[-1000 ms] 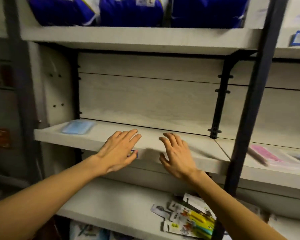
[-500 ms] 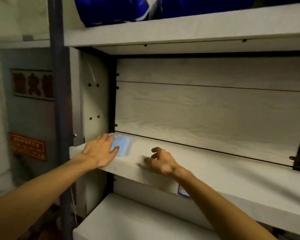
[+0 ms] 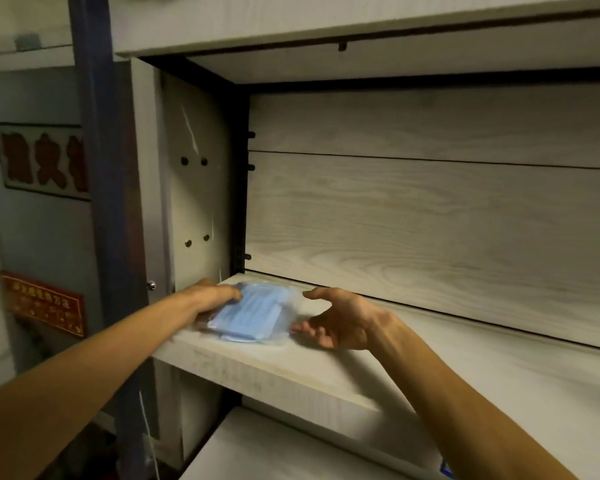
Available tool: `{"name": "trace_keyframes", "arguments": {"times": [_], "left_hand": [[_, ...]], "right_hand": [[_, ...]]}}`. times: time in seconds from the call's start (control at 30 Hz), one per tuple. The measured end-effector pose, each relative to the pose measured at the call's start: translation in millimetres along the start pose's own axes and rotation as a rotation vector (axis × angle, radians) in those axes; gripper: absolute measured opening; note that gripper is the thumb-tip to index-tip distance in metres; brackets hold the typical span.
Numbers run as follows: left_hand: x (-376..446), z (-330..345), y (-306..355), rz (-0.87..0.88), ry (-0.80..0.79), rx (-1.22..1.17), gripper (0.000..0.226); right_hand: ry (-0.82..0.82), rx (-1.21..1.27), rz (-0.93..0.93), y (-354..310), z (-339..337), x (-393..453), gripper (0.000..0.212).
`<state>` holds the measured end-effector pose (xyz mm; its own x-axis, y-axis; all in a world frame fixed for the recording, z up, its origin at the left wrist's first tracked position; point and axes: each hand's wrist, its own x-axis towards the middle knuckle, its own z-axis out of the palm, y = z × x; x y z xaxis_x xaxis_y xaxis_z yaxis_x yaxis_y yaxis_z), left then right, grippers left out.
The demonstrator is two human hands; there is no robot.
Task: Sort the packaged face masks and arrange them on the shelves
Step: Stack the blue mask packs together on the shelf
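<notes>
Left hand (image 3: 212, 297) has reached and now presses the mask pack (image 3: 248, 315) on the shelf (image 3: 291, 368); right hand (image 3: 340, 320) open, empty, closing in to square it.

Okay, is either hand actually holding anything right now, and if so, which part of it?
The left hand is on the left edge of the blue mask pack lying on the shelf; whether it grips it cannot be told. The right hand is open, holding nothing.

Hands (image 3: 215, 299) flanking mask pack (image 3: 248, 315) on shelf (image 3: 291, 372)

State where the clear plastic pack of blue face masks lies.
In the head view, the clear plastic pack of blue face masks lies at the pale wooden shelf's left end, between both hands.
</notes>
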<state>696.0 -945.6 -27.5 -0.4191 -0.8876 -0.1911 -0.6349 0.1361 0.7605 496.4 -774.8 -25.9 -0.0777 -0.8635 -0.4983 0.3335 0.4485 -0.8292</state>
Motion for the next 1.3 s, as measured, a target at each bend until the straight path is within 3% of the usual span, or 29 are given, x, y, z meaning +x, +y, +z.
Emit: {"name": "trace_keyframes", "arguments": {"times": [0.13,0.23,0.37,0.47,0.67,0.87,0.93,1.07,1.17,1.3], "left_hand": [[17,-3,-2,-0.036,-0.127,0.006,0.031],[25,3,6,-0.029,-0.232,-0.036,0.032],[30,14,13,0.093,-0.195,-0.081,0.020],[28,27,16,0.158,-0.181,-0.275,0.018],[7,67,51,0.286,-0.213,-0.627,0.033],[-15,114,92,0.394,-0.303,-0.760,0.033],[-16,129,106,0.452,-0.305,-0.780,0.034],[-20,161,135,0.525,-0.308,-0.758,0.039],[-22,183,152,0.581,-0.322,-0.698,0.032],[-22,207,169,0.660,-0.339,-0.603,0.032]], "right_hand": [[0.005,-0.016,-0.013,5,-3,5,0.036],[0.049,-0.193,-0.086,11,1,10,0.025],[0.280,-0.357,-0.284,20,11,11,0.024],[0.435,-0.376,-0.487,28,10,4,0.017],[0.488,-0.342,-0.699,38,-26,-32,0.015],[0.585,-0.455,-0.706,36,-81,-74,0.020],[0.622,-0.408,-0.728,33,-99,-88,0.032],[0.806,-0.277,-1.039,16,-135,-117,0.060],[0.919,-0.473,-1.158,5,-162,-134,0.087],[1.131,-0.896,-1.078,6,-192,-139,0.070]]}}
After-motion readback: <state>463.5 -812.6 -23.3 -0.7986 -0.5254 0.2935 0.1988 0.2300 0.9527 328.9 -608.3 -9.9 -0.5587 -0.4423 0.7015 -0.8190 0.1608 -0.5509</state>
